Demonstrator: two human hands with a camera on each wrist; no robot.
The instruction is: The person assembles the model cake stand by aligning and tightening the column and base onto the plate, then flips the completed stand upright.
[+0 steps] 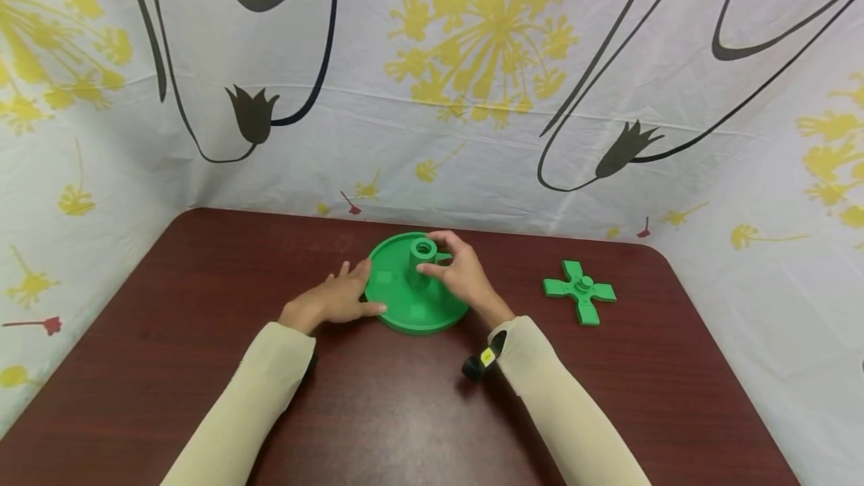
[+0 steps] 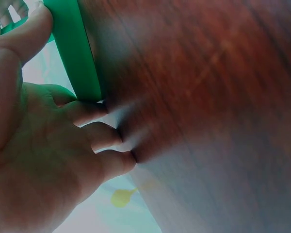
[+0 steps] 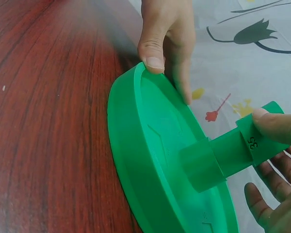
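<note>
A round green base (image 1: pixel 394 250) with a raised rim lies flat on the table. From its middle rises a stepped green post (image 3: pixel 228 156). Near the top of the post is a green collar (image 3: pixel 253 141) with raised digits that look like 35. My right hand (image 1: pixel 467 272) holds this collar between thumb and fingers; a small tab juts out beside them. At the base's left edge, my left hand (image 1: pixel 339 295) lies spread, thumb over the rim. Its other fingertips touch the tabletop in the left wrist view.
A green cross-shaped piece (image 1: pixel 583 287) with a round knob in its centre lies to the right on the dark red wooden table (image 1: pixel 202 321). A white patterned cloth (image 1: pixel 364 141) hangs behind the table and along its sides.
</note>
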